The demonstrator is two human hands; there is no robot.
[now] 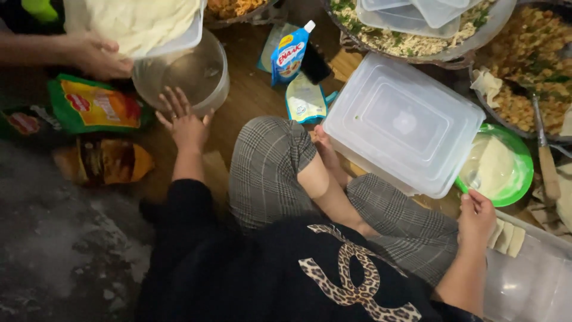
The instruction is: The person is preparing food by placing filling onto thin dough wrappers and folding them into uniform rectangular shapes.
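I sit cross-legged on a wooden floor. My left hand (183, 119) reaches forward with fingers spread and touches the near rim of a clear round bowl (196, 74). My right hand (476, 214) pinches the near edge of a green bowl (519, 179) that holds a pale batter. A large clear lidded plastic box (405, 122) rests upside down between my knees and the green bowl.
Another person's hand (95, 56) holds a tray of pale flat wrappers (143, 24) over the clear bowl. Snack bags (95, 107) lie at left, a blue pouch (290, 52) ahead. Pans of filling (530, 65) and a spoon (545, 155) sit at right.
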